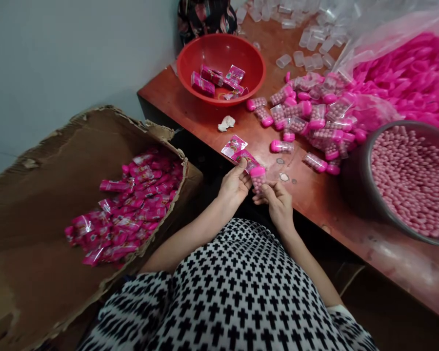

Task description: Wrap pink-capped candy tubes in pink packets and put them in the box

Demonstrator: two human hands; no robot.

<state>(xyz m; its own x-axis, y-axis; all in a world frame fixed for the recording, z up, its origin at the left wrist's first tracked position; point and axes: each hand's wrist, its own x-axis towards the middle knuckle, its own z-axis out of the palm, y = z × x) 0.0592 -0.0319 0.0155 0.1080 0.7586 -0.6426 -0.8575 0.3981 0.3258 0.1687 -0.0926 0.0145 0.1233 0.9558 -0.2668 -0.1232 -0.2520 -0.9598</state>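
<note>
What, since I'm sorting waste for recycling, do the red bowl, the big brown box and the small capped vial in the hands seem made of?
Red bowl: likely plastic, smooth with a soft sheen and even colour.
Box: corrugated cardboard, matte brown, with ragged torn edges.
Vial: see-through body, probably plastic; its glossy pink cap looks like plastic too.

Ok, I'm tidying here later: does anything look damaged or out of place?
The cardboard box has a torn, ragged rim, and a crumpled white scrap lies on the table near the red bowl, like stray litter.
</note>
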